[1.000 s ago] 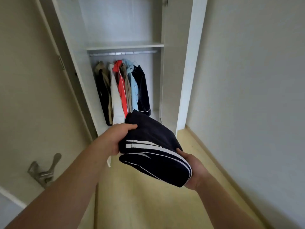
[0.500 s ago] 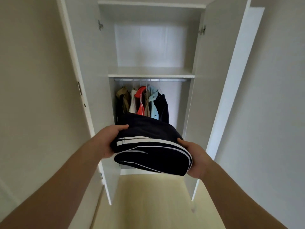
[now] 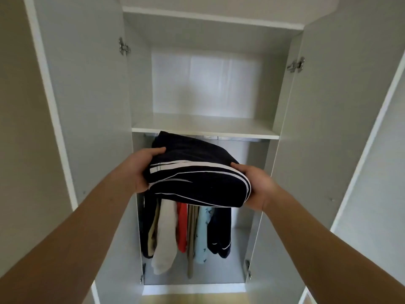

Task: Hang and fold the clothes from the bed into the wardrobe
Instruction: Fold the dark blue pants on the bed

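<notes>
A folded dark navy garment [image 3: 197,178] with white stripes hangs in the air between my hands, just below and in front of the wardrobe's upper shelf [image 3: 206,130]. My left hand [image 3: 142,170] grips its left edge, thumb on top. My right hand [image 3: 256,185] grips its right edge, thumb on top too. The white wardrobe [image 3: 203,36] stands open before me, and the compartment above the shelf holds nothing. Several hung clothes [image 3: 186,233] in black, cream, red, tan, light blue and navy hang below the shelf, their tops hidden behind the garment.
The left wardrobe door [image 3: 81,102] and the right door [image 3: 333,119] are swung open on either side of my arms. Beige walls flank the wardrobe. A strip of pale wooden floor [image 3: 192,299] shows at the bottom.
I have come closer to the wardrobe and both hands have lifted the folded garment up to just under the shelf. It now covers the rail and the tops of the hung clothes.
</notes>
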Demonstrator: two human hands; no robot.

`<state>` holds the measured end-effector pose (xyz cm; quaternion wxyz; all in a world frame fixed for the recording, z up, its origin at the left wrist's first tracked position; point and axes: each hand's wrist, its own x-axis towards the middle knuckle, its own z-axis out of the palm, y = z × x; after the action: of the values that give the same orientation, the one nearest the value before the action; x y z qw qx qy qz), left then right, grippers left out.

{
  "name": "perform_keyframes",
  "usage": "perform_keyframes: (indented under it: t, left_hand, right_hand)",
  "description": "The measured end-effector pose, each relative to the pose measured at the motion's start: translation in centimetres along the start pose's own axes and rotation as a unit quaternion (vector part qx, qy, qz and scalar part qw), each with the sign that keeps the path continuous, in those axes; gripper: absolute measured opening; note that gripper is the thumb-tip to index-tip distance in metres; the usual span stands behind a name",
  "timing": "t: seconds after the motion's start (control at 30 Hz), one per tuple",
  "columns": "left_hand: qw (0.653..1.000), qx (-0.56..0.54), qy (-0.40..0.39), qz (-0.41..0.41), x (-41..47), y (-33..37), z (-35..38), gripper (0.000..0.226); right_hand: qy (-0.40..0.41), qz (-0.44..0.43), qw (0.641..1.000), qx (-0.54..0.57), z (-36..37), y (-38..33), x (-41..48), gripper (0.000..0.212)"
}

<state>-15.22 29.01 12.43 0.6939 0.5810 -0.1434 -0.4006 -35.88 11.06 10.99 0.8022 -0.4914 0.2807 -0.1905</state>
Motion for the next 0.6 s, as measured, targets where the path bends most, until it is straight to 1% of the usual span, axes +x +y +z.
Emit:
perform_keyframes:
  t: [0.17, 0.37, 0.5, 0.6]
  left_hand:
    - [1.0, -0.008, -0.003, 0.021, 9.4, 6.2, -0.2, 0.03]
    - [1.0, -0.003, 0.013, 0.003, 20.4, 10.9, -1.1, 0.034]
    - [0.999, -0.019, 0.023, 0.037, 27.5, 13.5, -1.2, 0.033]
    - [0.998, -0.017, 0.036, 0.047, 32.2, 15.6, -1.3, 0.031]
  right_hand:
    - [-0.01, -0.019, 1.0, -0.006, 1.9, -5.6, 10.4, 0.033]
    - [-0.032, -0.035, 0.999, -0.019, 3.5, -10.4, 22.6, 0.03]
    - [-0.07, -0.041, 0.997, -0.01, 3.8, -13.7, 30.7, 0.027]
    - [-0.089, -0.038, 0.995, -0.021, 4.3, -16.2, 36.7, 0.027]
